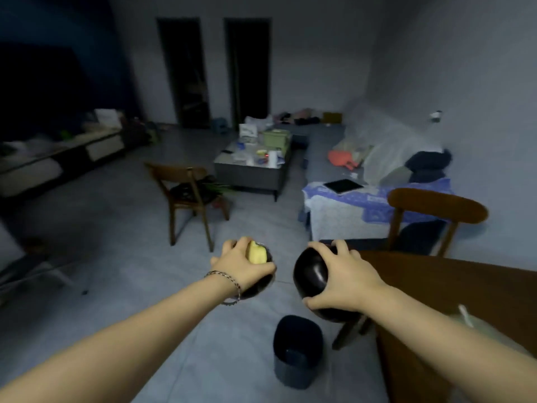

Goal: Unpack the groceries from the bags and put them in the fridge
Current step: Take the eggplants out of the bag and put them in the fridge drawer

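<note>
Both my arms reach out in front of me over the grey floor. My left hand (242, 267) grips a dark round eggplant (261, 283) together with a pale yellow piece of produce (257, 253) pressed on top of it. My right hand (345, 282) is closed around a second glossy dark purple eggplant (311, 274), held beside the first with a small gap between them. No fridge or grocery bag is clearly in view; a pale bag-like shape (476, 327) lies on the wooden table at the right.
A dark waste bin (297, 351) stands on the floor below my hands. A wooden table (436, 286) fills the right foreground with a chair (436, 207) behind it. Another chair (189, 193), a cluttered coffee table (250, 170) and a sofa (363, 181) lie farther ahead.
</note>
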`<state>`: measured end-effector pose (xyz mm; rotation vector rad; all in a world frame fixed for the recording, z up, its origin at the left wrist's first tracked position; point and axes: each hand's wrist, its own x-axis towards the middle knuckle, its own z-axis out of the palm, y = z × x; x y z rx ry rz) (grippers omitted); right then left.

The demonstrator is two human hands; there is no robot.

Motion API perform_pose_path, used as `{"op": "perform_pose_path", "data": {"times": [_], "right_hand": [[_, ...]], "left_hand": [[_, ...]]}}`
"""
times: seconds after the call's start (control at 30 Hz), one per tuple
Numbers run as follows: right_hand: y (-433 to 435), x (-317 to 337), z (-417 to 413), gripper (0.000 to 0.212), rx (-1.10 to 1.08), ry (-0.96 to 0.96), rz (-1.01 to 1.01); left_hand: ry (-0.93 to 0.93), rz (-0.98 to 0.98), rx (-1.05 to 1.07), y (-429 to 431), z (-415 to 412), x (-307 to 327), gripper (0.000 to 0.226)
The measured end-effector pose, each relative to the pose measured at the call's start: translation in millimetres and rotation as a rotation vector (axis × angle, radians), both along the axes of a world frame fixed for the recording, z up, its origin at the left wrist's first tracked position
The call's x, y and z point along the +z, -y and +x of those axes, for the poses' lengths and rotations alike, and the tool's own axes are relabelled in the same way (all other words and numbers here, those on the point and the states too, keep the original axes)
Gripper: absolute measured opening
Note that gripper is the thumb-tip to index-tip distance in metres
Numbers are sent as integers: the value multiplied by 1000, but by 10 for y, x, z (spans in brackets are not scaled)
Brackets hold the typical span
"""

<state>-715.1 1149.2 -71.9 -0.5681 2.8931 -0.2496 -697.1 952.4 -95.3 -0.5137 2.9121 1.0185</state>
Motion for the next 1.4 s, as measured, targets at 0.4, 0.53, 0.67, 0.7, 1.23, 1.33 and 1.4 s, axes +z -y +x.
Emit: {"op": "perform_pose_path", "data": {"times": [0.4, 0.53, 0.67, 0.7, 1.23, 1.33, 1.4], "right_hand": [[3701, 90, 1709, 104, 609, -4, -18], [4799, 158, 2388, 102, 762, -23, -18], [5825, 267, 2892, 103, 881, -30, -31], [6066, 303, 2985, 104, 907, -34, -34], [10010, 758, 3559, 108, 1248, -148, -173], [10669, 871, 3669, 108, 1286, -157, -193], [11062, 909, 3746, 107, 1300, -151, -198]], "left_hand": [[33, 22, 666, 3149, 2803, 151, 70], [19, 46, 821, 3998, 3729, 287, 83], [-58, 91, 968, 4798, 4455, 422, 89], [-82, 113, 1007, 5004, 4594, 434, 88], [-661, 450, 1328, 8418, 5508, 755, 74], [-767, 590, 1379, 8983, 5635, 831, 48], [-790, 771, 1398, 9342, 5727, 789, 26]]}}
